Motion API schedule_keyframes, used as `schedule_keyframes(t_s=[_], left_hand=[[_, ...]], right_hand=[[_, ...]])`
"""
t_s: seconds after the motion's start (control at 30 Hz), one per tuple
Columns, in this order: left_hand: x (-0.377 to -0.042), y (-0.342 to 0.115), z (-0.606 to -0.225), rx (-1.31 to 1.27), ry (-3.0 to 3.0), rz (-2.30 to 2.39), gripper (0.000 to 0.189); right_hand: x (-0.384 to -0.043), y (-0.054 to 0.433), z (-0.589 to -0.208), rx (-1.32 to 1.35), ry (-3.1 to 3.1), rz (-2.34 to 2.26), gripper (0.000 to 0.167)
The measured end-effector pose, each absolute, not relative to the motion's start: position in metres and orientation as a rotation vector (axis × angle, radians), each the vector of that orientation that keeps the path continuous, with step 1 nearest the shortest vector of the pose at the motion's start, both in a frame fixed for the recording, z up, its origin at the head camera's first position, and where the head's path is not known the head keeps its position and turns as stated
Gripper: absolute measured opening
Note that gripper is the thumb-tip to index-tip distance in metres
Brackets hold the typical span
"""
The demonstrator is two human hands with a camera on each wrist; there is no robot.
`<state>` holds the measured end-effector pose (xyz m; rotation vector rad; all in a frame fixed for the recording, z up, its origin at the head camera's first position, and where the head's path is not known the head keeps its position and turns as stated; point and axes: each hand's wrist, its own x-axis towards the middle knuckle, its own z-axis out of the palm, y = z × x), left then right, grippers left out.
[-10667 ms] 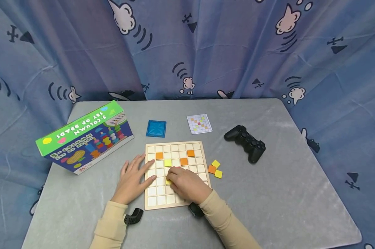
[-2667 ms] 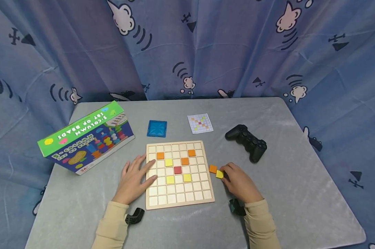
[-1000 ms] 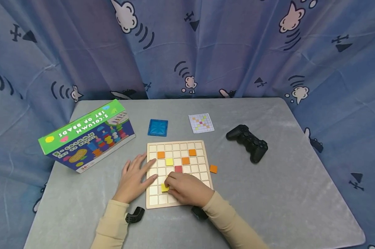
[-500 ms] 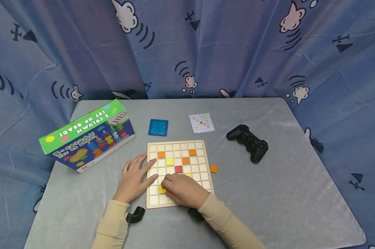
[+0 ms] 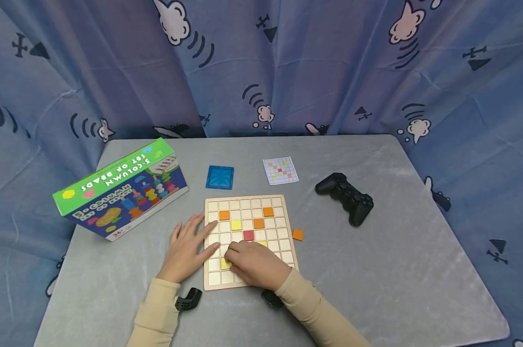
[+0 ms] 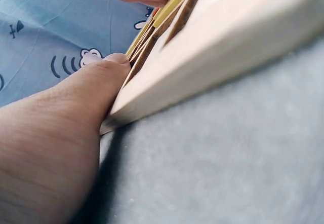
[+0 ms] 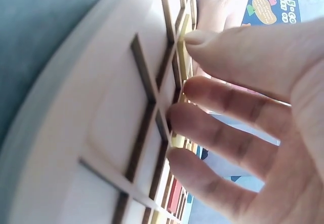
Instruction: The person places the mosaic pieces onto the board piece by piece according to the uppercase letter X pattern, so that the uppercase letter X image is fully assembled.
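A wooden grid board (image 5: 249,286) with white cells lies flat, holding several orange tiles (image 5: 268,212), a red tile (image 5: 248,235) and yellow tiles. My left hand (image 5: 183,254) rests with spread fingers on its left edge; in the left wrist view the thumb (image 6: 114,77) touches the rim. My right hand (image 5: 259,262) reaches over the lower part, thumb and index finger pinching a yellow tile (image 5: 225,263) at a lower-left cell. In the right wrist view, my right thumb (image 7: 202,44) touches that tile's edge. This hand hides several cells and part of another yellow tile (image 5: 263,244).
One loose orange tile (image 5: 298,234) lies right of the board. Behind are a small blue square tray (image 5: 220,177) and a printed pattern card (image 5: 280,170). A black game controller (image 5: 345,198) lies at right, and a bead-set box (image 5: 124,190) stands at left.
My right hand took a yellow tile from beside the board and carried it left to the lower-left cells. Another yellow tile was placed earlier. My left hand has stayed put.
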<state>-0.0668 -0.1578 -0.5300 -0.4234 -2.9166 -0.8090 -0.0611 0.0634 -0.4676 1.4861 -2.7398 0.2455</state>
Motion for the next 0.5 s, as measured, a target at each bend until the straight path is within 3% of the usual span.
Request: schedule_keyframes(t_s=[0.5], left_hand=[[-0.0663, -0.1562, -0.5266, -0.416, -2.932, -0.804, 0.059]], right_hand=[[-0.0604, 0.0581, -0.4699, 1.479, -2.737, 0.180, 0.010]])
